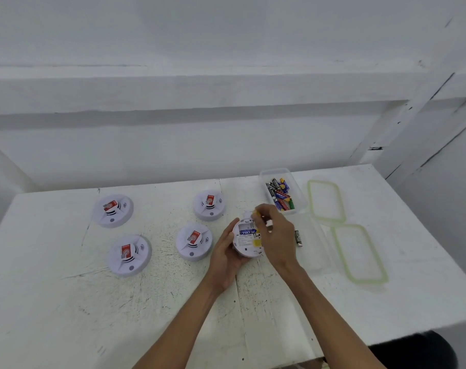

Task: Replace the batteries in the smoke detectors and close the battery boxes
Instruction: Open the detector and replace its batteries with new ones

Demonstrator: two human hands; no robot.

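White round plastic smoke detector (246, 245) sits back-up over the scuffed white table (66, 302), a blue battery (247, 231) in its open compartment. The left hand (223, 251) grips its 9 o'clock edge. The right hand (275, 233), at its 1 o'clock, pinches a small yellow-tipped piece (256, 214), too blurred to name. A loose black battery (298, 237) lies at 3 o'clock, and a clear plastic box of batteries (275, 170) at 1 o'clock.

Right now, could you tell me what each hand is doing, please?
Left hand: holding the upturned smoke detector.
Right hand: pinching a small yellow item.
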